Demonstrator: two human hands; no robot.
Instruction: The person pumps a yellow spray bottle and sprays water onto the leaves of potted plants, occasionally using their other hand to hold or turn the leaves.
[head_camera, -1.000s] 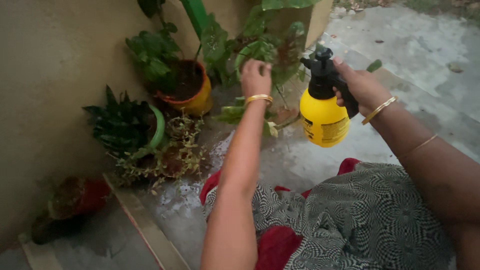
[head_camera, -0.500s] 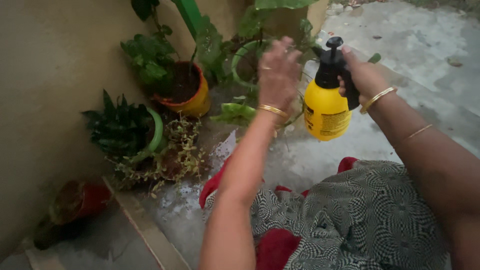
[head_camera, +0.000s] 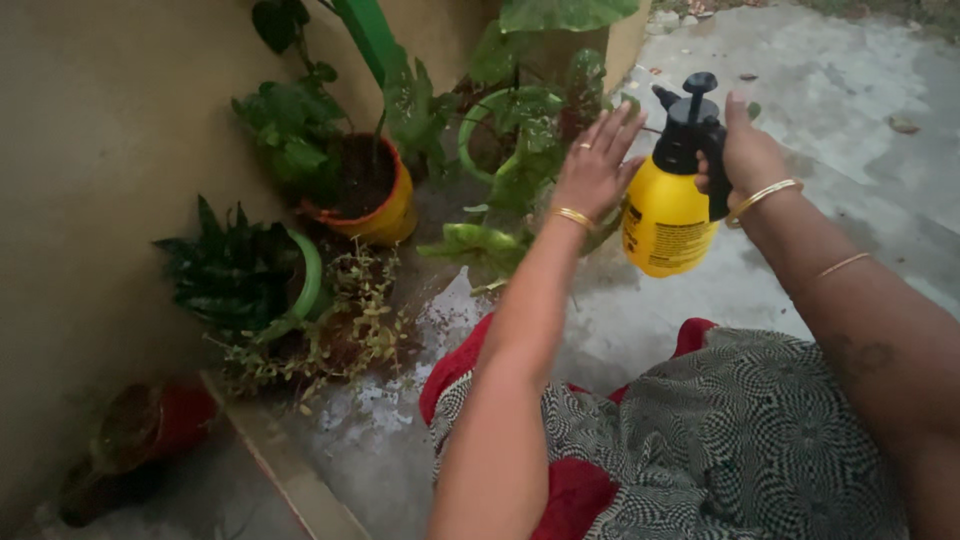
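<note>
the yellow spray bottle (head_camera: 668, 222) hangs in the air in the upper right of the frame, its black pump head (head_camera: 690, 125) topping it with the plunger knob standing up. the right hand (head_camera: 745, 160) is wrapped round the black handle at the back of that head, fingers curled and closed on it, thumb up along the side, a gold bangle (head_camera: 762, 198) at the wrist. the nozzle sticks out to the left, toward the leaves.

the left hand (head_camera: 597, 168) is just beside the bottle, on its left, at about the same height. it is open, fingers spread and pointing up and to the right, holding nothing; the fingertips come very close to the pump head, though i cannot tell if they touch it. there is a ring on one finger and a gold bracelet (head_camera: 572, 216) at the wrist. behind this hand sits the leafy plant in the green pot (head_camera: 480, 125), its big leaves drooping toward the lower left of the hand.

further left, an orange pot (head_camera: 385, 215) holds dark soil and a green plant, and below it a dark spiky plant (head_camera: 225, 265) stands in another green-rimmed pot against the beige wall (head_camera: 90, 150). a red pot (head_camera: 150, 425) lies dim in the lower left. the concrete floor (head_camera: 830, 90) runs across the upper right, and the person's patterned black-and-white cloth (head_camera: 730, 440) fills the lower right.
</note>
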